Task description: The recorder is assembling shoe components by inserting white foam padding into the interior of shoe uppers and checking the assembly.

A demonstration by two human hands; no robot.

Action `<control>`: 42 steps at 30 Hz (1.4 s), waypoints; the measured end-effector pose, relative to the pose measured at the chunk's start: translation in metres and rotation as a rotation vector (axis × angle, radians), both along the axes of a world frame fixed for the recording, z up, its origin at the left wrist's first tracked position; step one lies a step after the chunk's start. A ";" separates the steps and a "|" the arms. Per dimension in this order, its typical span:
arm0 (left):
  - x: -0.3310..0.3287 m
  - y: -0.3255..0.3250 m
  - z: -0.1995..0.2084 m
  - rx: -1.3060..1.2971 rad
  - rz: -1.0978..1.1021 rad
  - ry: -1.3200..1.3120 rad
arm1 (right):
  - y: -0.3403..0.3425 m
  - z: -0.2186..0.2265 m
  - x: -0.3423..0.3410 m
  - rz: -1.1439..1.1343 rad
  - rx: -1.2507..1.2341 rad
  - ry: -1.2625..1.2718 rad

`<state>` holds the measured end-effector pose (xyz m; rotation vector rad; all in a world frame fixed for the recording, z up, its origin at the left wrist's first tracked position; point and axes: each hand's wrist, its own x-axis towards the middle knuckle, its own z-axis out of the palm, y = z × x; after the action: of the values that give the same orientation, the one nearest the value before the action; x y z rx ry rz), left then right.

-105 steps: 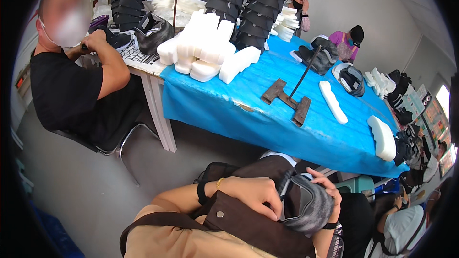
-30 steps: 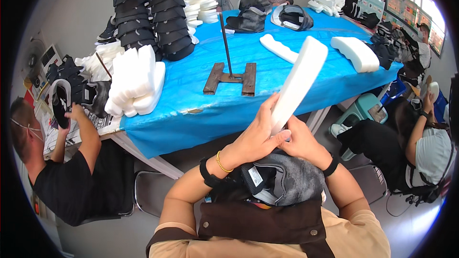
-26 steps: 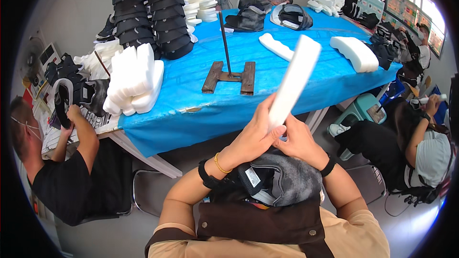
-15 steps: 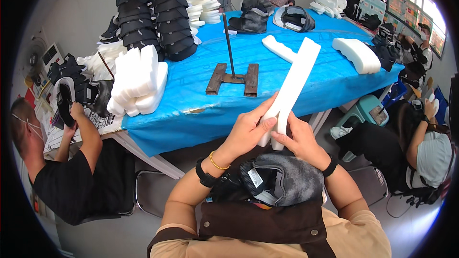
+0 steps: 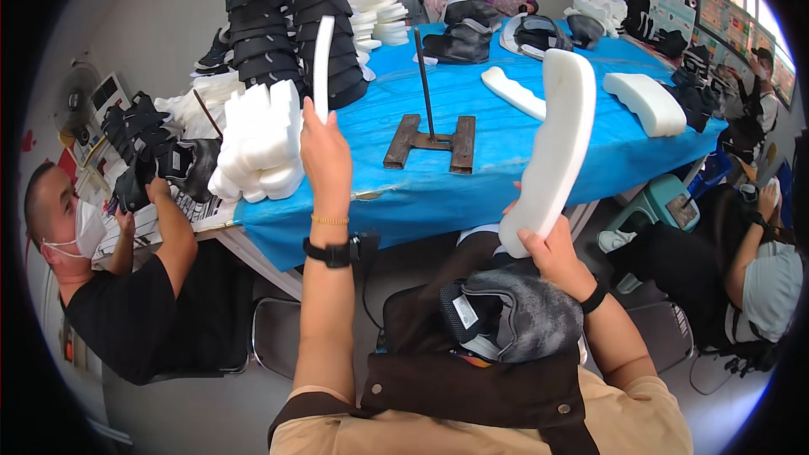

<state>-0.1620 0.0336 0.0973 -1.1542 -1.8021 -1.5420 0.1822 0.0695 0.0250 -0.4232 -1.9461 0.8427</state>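
Note:
My left hand (image 5: 327, 156) is raised over the table's near edge, closed around the lower end of a thin white foam strip (image 5: 322, 63) held upright. Beside it is a pile of white foam pieces (image 5: 263, 139). My right hand (image 5: 552, 253) grips the bottom of a broader, curved white foam piece (image 5: 563, 131), its wavy edge facing left. On my lap, below the right hand, rests a black-and-grey padded piece (image 5: 539, 316) with a pale label.
A blue-covered table (image 5: 354, 147) carries a rusty H-shaped metal stand (image 5: 430, 145) with an upright rod. Dark padded pieces stand in two tall stacks (image 5: 322, 34). Loose white foam (image 5: 512, 93) and a foam block (image 5: 647, 103) lie right. Co-workers (image 5: 126, 278) sit around.
The foam pieces held together in both hands are now apart. My left hand has moved left and up with the thin strip; my right hand keeps the broader one, now turned to show its face.

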 end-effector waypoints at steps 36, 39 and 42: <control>0.113 -0.097 -0.053 0.138 -0.893 -0.451 | 0.028 0.047 0.027 0.393 -0.569 0.141; 0.122 -0.086 -0.054 0.232 -0.941 -0.358 | 0.028 0.069 0.032 0.324 -0.441 -0.066; 0.127 -0.087 -0.055 0.246 -0.956 -0.271 | 0.008 0.087 0.030 0.194 -0.340 -0.002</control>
<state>-0.0354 -0.0533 0.0426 -1.8822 -1.1528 -2.4485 0.2123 0.0779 0.1124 -0.4369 -1.8690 1.3086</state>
